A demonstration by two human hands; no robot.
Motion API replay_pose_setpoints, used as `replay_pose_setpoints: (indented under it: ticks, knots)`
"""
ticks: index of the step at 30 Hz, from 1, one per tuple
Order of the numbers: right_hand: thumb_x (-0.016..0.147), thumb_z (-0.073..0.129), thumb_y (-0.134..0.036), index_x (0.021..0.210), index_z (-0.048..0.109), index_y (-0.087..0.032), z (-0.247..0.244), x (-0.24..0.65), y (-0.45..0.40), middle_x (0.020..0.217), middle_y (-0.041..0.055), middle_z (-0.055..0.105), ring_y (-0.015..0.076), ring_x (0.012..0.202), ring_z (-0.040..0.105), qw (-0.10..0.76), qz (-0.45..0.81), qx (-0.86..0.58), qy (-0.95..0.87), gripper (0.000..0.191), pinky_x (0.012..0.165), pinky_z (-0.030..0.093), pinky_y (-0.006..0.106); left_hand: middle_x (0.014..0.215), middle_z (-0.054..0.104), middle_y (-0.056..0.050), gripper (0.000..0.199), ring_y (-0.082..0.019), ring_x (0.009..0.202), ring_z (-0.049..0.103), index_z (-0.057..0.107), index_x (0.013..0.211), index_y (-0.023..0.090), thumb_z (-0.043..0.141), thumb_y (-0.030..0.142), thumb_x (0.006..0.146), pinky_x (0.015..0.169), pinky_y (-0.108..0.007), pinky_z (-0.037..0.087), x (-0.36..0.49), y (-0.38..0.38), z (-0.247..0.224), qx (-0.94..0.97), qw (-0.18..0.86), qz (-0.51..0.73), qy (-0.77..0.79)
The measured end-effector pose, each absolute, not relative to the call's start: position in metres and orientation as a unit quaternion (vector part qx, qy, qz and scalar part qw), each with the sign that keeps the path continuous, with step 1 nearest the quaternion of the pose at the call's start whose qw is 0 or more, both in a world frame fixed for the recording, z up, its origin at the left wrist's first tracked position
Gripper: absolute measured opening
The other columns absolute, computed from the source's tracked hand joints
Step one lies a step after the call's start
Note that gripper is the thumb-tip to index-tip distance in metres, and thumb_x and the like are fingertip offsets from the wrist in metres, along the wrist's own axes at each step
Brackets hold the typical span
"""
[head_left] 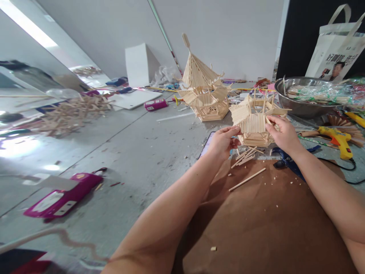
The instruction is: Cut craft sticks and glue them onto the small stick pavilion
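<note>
A small pavilion model (253, 123) made of thin wooden sticks stands before me, its top unroofed with short posts sticking up. My left hand (224, 140) pinches the left edge of its slanted front roof panel. On the panel's right edge, the fingers of my right hand (281, 131) are closed. Just below lie several loose wooden sticks (245, 156), with one longer stick (247, 179) on the brown sheet (256, 224). Behind to the left rises a taller stick pavilion (203, 82) with a pointed roof. Blue-handled cutters (288, 160) lie under my right forearm.
A yellow glue gun (338, 139) with a black cord lies at right, near a metal bowl (299, 104) of wrapped sticks. A phone (207, 144) is partly behind my left hand. Magenta power strips (64, 194) and a stick pile (71, 114) occupy the left floor.
</note>
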State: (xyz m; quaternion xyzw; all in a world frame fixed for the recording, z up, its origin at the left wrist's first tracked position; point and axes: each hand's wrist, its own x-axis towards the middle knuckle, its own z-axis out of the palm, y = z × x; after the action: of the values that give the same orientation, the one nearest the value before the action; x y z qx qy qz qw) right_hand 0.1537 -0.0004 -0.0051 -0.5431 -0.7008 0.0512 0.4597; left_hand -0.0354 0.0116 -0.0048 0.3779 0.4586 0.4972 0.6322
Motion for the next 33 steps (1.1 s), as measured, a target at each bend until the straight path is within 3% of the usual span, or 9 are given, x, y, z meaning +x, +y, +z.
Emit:
replay_pose_setpoints:
  ticks: [20,33]
  knots:
    - [0.075,0.049,-0.029,0.100,0.063,-0.015,-0.008,0.155,0.003,0.098,0.0091,0.066,0.0224,0.093,0.057,0.469,0.055,-0.525,-0.708,0.031,0.085,0.042,0.041,0.060,0.066,-0.006,0.019,-0.010,0.034,0.051,0.056,0.063,0.009,0.057,0.029,0.062,0.033,-0.021,0.032,-0.035,0.010,-0.008,0.448,0.606,0.470,0.460]
    - [0.075,0.049,-0.028,0.101,0.063,-0.013,-0.006,0.154,0.001,0.099,0.0103,0.066,0.0231,0.094,0.057,0.464,0.056,-0.532,-0.705,0.033,0.087,0.041,0.041,0.055,0.064,-0.001,0.014,-0.010,0.034,0.053,0.050,0.069,0.014,0.049,0.025,0.079,0.034,-0.019,0.039,-0.037,0.012,-0.015,0.340,0.747,0.435,0.371]
